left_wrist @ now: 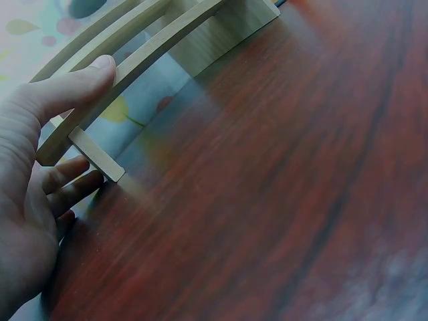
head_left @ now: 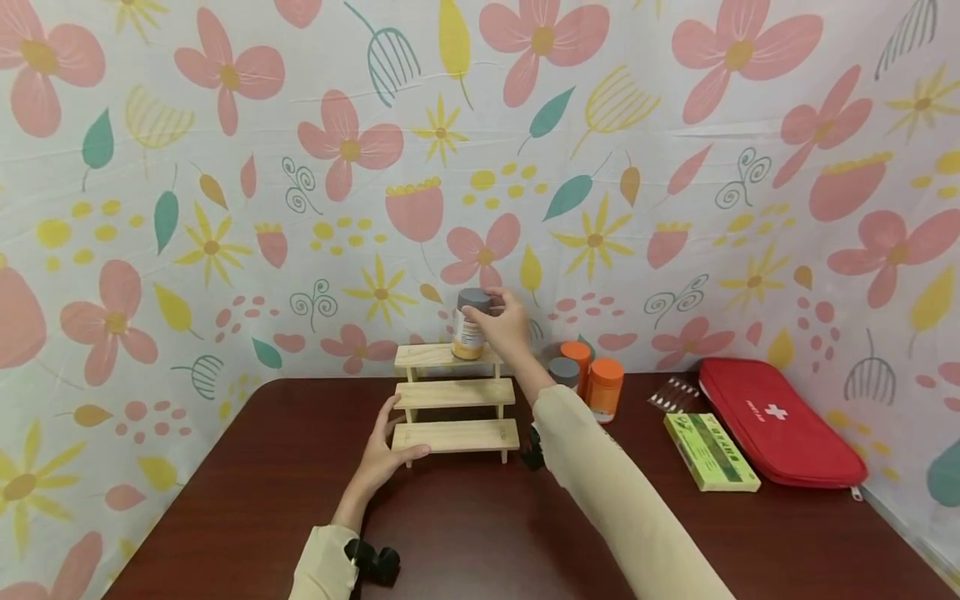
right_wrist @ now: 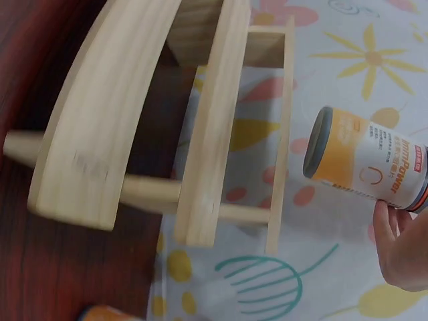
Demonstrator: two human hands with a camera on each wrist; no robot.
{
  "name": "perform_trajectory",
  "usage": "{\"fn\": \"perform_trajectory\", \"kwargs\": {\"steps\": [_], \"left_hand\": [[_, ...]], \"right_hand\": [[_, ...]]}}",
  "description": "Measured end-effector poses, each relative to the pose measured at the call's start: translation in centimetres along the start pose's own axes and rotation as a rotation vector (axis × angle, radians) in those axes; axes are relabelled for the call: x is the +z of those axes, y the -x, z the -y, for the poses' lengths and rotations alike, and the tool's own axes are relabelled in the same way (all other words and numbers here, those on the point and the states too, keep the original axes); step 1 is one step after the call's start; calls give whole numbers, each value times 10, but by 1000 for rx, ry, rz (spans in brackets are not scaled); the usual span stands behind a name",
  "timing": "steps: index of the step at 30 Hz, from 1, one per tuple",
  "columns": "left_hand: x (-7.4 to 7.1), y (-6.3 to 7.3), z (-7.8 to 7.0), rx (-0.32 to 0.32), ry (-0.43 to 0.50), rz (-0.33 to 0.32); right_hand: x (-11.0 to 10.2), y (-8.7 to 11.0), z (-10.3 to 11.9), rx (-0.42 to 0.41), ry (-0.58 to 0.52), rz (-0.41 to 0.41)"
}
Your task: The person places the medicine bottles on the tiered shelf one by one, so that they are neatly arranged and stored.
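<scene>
Held bottle (head_left: 468,337): hovering nearly upright just above the top tier (head_left: 423,358) of the wooden rack (head_left: 455,394), its base showing apart from the board in the right wrist view; it is wearing a grey lid (head_left: 473,297) and an orange-and-white label (right_wrist: 388,157) with lettering ending in "Power".
Right hand (head_left: 510,322): gripping the bottle near its lid, thumb and fingers bending round it from the right side.
Wooden rack: standing on the dark red-brown table (head_left: 262,483), its three stepped tiers rising toward the floral cloth (head_left: 247,196) behind.
Left hand (head_left: 381,455): gripping the rack's left end, its thumb pressing on the lowest tier (head_left: 457,435) and other fingers curling in below, near a leg (left_wrist: 97,155).
Right of the rack: two orange bottles (head_left: 604,392) and one grey-lidded bottle (head_left: 563,371) are standing close together, partly hidden by the right sleeve (head_left: 622,492).
Red pouch (head_left: 780,442): lying farther right, displaying a white cross (head_left: 776,412).
Green box (head_left: 708,450): lying just beside the pouch's left side, with a blister pack (head_left: 675,393) resting behind it.
Wrists: both are carrying small black devices (head_left: 372,563).
</scene>
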State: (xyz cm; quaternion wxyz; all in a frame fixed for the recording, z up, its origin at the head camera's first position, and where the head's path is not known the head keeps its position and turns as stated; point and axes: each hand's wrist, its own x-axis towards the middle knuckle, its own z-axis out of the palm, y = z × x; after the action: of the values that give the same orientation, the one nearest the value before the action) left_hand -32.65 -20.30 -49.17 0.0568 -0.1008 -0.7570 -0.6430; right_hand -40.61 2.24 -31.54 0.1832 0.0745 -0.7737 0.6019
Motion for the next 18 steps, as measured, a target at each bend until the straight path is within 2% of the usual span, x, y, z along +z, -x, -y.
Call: {"fn": "perform_trajectory", "kwargs": {"steps": [4, 12, 18], "left_hand": [[-1, 0, -1, -14, 3, 8], [4, -2, -1, -7, -7, 17], [3, 1, -1, -6, -32, -3]], "right_hand": [[15, -5, 3, 6, 4, -3], [37, -6, 8, -94, 65, 54], [54, -2, 9, -62, 48, 92]]}}
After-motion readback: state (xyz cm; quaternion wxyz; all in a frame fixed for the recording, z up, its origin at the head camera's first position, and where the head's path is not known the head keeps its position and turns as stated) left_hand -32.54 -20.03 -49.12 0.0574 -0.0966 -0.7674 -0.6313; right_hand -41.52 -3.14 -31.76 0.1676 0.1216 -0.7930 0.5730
